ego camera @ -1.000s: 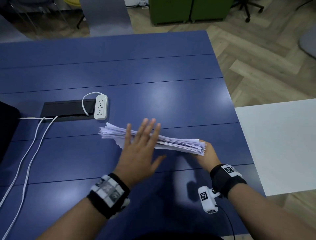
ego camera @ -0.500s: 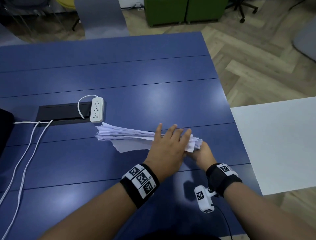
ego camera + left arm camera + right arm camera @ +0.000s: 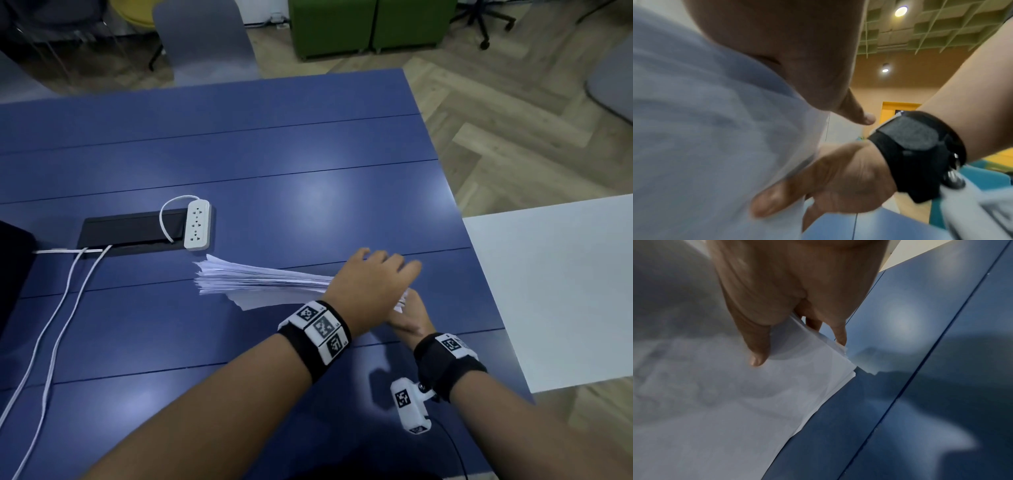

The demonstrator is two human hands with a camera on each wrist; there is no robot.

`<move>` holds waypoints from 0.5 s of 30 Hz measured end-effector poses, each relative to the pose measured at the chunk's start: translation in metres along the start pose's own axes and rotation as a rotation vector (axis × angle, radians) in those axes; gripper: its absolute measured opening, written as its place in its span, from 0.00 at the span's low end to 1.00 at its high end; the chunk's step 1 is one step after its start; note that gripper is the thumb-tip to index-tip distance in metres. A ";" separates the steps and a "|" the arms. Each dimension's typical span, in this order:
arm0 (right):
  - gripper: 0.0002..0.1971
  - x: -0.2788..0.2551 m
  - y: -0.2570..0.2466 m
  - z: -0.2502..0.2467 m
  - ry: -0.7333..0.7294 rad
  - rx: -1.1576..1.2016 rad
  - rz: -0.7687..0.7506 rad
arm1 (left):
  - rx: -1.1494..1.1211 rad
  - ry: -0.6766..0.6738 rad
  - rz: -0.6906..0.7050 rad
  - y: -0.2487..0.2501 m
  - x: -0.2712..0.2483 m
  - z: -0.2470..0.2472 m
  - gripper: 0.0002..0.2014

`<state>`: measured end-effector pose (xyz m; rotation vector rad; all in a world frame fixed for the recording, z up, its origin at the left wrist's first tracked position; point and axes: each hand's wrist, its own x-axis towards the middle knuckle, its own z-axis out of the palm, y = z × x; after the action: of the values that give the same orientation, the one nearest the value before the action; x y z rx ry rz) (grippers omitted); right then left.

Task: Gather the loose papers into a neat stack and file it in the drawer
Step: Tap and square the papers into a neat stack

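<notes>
Item 1, stack of papers (image 3: pixel 260 282): white sheets, edges uneven and fanned at the left end, raised off the blue table (image 3: pixel 274 164) and lying roughly level, near the table's right edge.

Item 2, my right hand (image 3: pixel 406 317): grasping the stack's right end, thumb lying flat on one face of the sheets, fingers behind the other face.

Item 3, my left hand (image 3: pixel 368 281): crossed over my right, palm laid on the stack's right end, fingers (image 3: pixel 404 265) straight and loose, gripping nothing.

Item 4, power strip (image 3: pixel 197 224): white, flat on the table just behind the stack's left end, beside a black cable hatch (image 3: pixel 130 231).

Item 5, two white cables (image 3: pixel 58 322): running from the hatch toward the near-left edge.
</notes>
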<state>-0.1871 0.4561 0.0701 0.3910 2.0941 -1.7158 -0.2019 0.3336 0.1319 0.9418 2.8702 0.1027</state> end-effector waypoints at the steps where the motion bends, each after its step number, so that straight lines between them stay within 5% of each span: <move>1: 0.11 -0.010 -0.005 0.007 0.008 -0.113 0.008 | -0.016 0.025 0.023 0.004 0.003 -0.002 0.57; 3: 0.24 -0.028 -0.027 0.007 0.056 -0.542 0.226 | -0.088 0.129 0.054 0.014 0.003 -0.008 0.59; 4: 0.47 -0.023 -0.037 0.001 0.205 -0.502 -0.040 | -0.134 0.169 0.058 0.015 -0.001 -0.012 0.59; 5: 0.59 -0.011 -0.027 0.001 0.050 -0.354 0.027 | -0.180 0.187 0.059 0.014 -0.009 -0.016 0.60; 6: 0.17 -0.004 -0.014 0.003 -0.035 -0.126 0.099 | -0.199 0.179 0.058 0.007 -0.021 -0.017 0.61; 8: 0.17 -0.010 -0.006 -0.008 0.009 -0.229 -0.081 | -0.156 0.107 0.022 -0.018 -0.045 -0.014 0.62; 11: 0.18 -0.003 0.005 -0.003 -0.021 -0.199 -0.125 | -0.055 -0.069 -0.172 -0.051 -0.064 -0.008 0.54; 15: 0.15 -0.005 0.007 -0.002 -0.018 -0.145 -0.113 | -0.011 0.019 -0.164 -0.031 -0.047 -0.004 0.46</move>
<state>-0.1797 0.4596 0.0662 0.2166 2.2493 -1.6080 -0.1834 0.2809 0.1372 0.7034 2.9475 0.1130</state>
